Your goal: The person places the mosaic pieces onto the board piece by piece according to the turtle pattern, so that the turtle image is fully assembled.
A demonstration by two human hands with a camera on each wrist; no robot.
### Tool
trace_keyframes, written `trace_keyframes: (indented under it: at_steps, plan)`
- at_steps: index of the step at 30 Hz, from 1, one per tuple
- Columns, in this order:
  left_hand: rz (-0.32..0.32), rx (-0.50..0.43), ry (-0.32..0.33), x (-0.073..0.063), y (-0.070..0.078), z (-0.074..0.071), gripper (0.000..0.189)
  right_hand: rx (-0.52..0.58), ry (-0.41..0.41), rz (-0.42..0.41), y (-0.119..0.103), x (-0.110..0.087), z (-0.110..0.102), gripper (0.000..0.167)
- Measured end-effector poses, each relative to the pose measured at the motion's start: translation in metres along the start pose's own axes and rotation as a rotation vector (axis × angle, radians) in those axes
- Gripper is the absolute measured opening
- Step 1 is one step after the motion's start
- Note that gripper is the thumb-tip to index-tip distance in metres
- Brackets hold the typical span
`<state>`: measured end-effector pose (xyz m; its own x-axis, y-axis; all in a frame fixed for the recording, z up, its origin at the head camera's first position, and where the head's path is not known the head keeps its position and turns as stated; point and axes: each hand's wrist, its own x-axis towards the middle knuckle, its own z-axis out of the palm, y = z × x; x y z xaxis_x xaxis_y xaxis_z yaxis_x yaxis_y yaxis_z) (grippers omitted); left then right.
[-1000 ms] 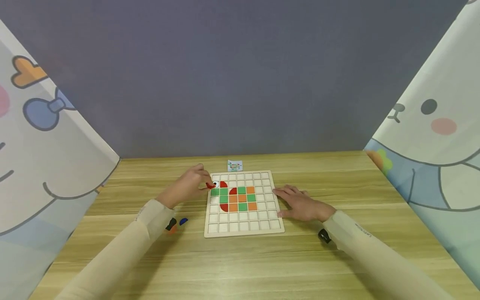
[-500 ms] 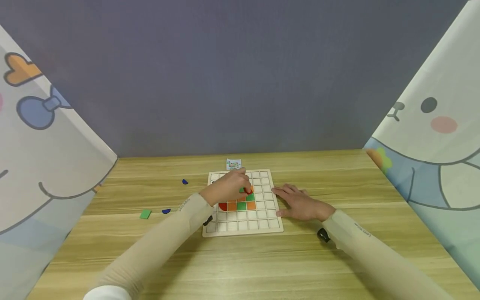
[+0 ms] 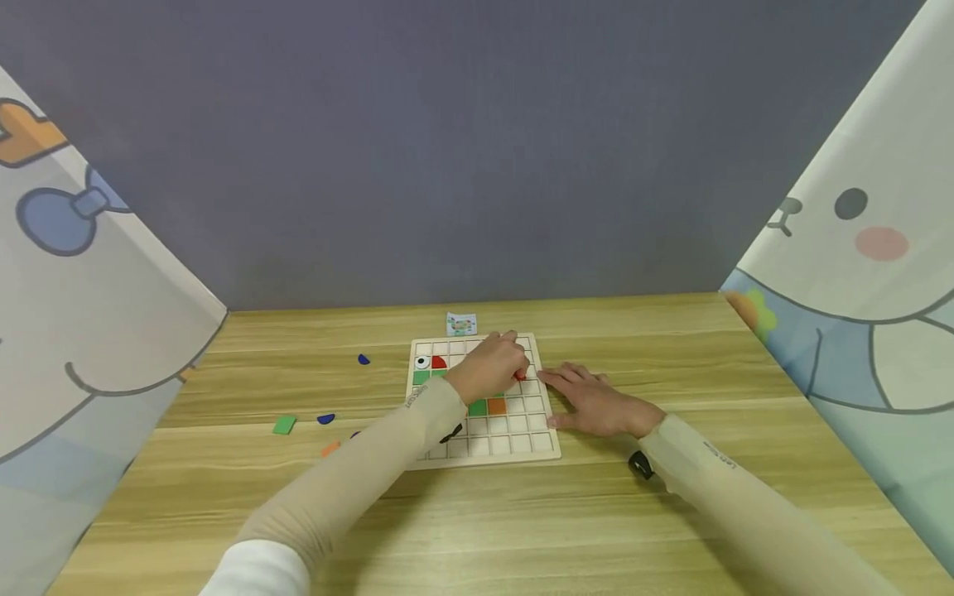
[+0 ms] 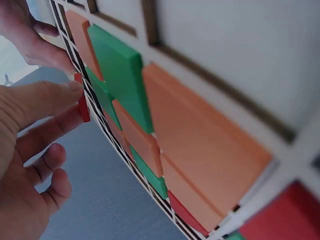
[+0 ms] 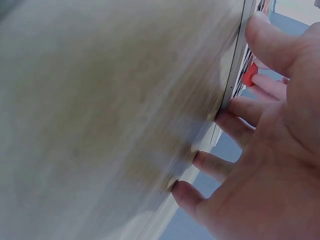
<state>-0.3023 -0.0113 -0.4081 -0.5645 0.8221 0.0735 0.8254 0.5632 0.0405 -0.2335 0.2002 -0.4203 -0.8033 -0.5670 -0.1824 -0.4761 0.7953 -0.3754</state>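
My left hand is over the upper right part of a white gridded board. Between thumb and fingers it pinches a small red piece, held edge-on close to the grid in the left wrist view. Green tiles and orange tiles fill squares in the board's middle. A round eye tile sits at upper left beside a red quarter-circle tile. My right hand rests with fingers spread, thumb and fingertips along the board's right edge. The left forearm covers the board's lower left.
A small picture card lies behind the board. Left of the board on the wooden table are a green square, blue half-round pieces and an orange piece. A grey panel stands at the back.
My left hand has gone from the board's upper left corner across its middle to the right side, carrying the red piece. The loose pieces on the left have come into view. My right hand stays put.
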Motion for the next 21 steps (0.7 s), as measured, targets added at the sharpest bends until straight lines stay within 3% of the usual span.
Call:
trace_keyframes:
  at_steps: [5, 12, 21]
  plan:
    - [-0.034, -0.017, 0.029, -0.0008, -0.0033, 0.0008, 0.019, 0.008, -0.003, 0.011, -0.0021, -0.0002, -0.0011, 0.077]
    - [-0.063, -0.048, -0.017, -0.0026, -0.0057, -0.0029, 0.021, 0.003, -0.005, 0.012, -0.0030, -0.0011, -0.0019, 0.077]
    - [-0.035, -0.073, -0.040, -0.0068, -0.0102, -0.0033, 0.023, -0.003, -0.003, 0.008, -0.0033, -0.0012, -0.0026, 0.077]
